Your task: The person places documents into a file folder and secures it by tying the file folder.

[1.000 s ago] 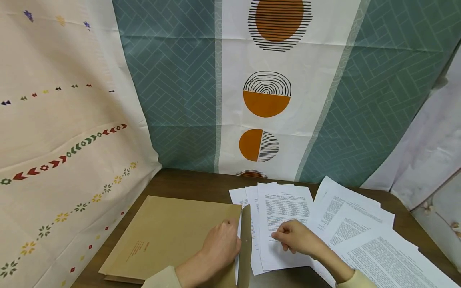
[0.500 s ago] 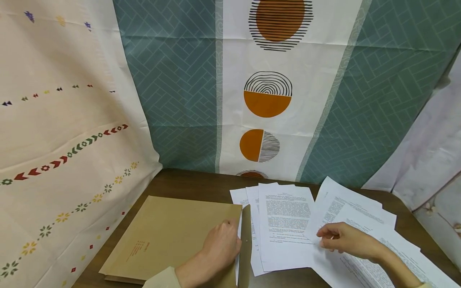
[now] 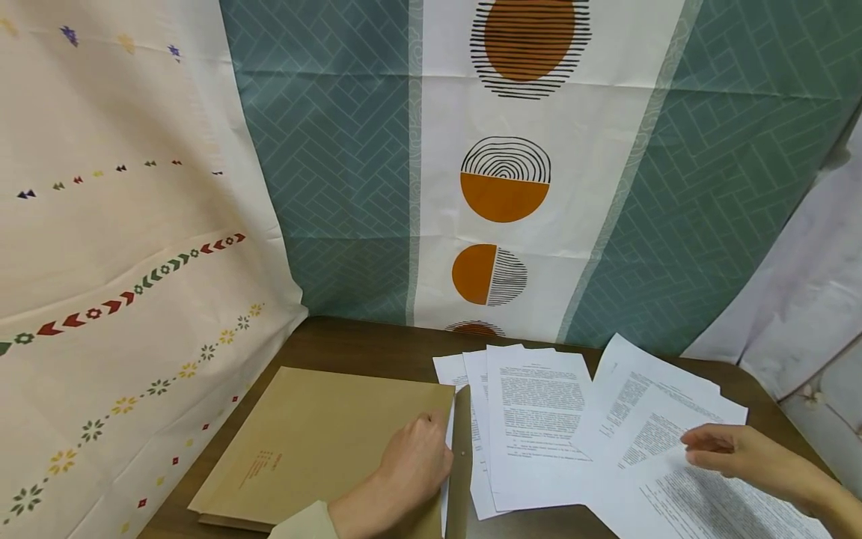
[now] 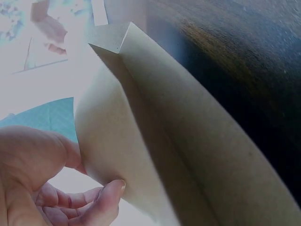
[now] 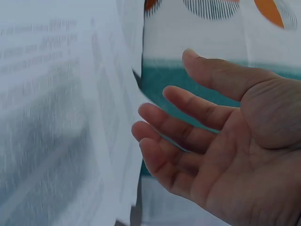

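Observation:
A large brown paper envelope (image 3: pixel 323 442) with small red print lies on the table at the left, and white paper shows at its right-hand opening. My left hand (image 3: pixel 416 458) grips the envelope at that edge; in the left wrist view, thumb and fingers (image 4: pixel 109 200) pinch its brown wall, which gapes into a fold. Over the right-hand spread of printed sheets (image 3: pixel 714 494) hovers my right hand (image 3: pixel 754 457), holding nothing. Its fingers (image 5: pixel 188 136) are relaxed and apart in the right wrist view, beside the papers. Nearer the envelope lies another group of printed sheets (image 3: pixel 539 427).
The dark wooden table (image 3: pixel 377 344) ends at a green and white curtain (image 3: pixel 343 187) behind. A patterned cream cloth (image 3: pixel 135 299) hangs along the left side, and a pale cloth (image 3: pixel 795 299) along the right.
My right hand has moved rightward, from over the middle sheets to over the right-hand sheets, and its fingers have loosened. The left hand keeps its grip on the envelope.

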